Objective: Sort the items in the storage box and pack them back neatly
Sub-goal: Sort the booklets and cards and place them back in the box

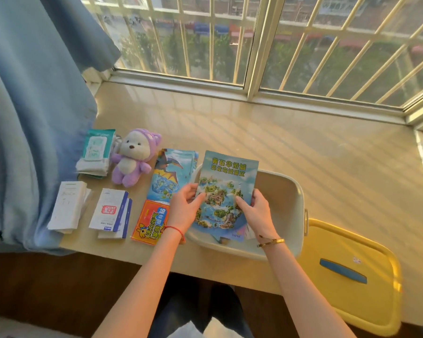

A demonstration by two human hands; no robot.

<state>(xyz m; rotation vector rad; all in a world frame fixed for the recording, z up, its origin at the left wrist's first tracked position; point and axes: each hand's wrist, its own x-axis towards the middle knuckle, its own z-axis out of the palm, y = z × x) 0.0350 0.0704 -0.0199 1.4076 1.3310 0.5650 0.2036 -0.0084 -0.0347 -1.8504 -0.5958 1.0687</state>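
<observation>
Both hands pinch brochure (224, 189): left hand (185, 208) and right hand (257, 213) at its near corners | long axis runs away from fingers | storage box (296, 189) directly beneath | either hand equally near.

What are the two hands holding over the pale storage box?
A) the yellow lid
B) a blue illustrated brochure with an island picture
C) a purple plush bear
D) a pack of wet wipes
B: the left hand and right hand grip the blue illustrated brochure by its sides above the pale storage box.
</observation>
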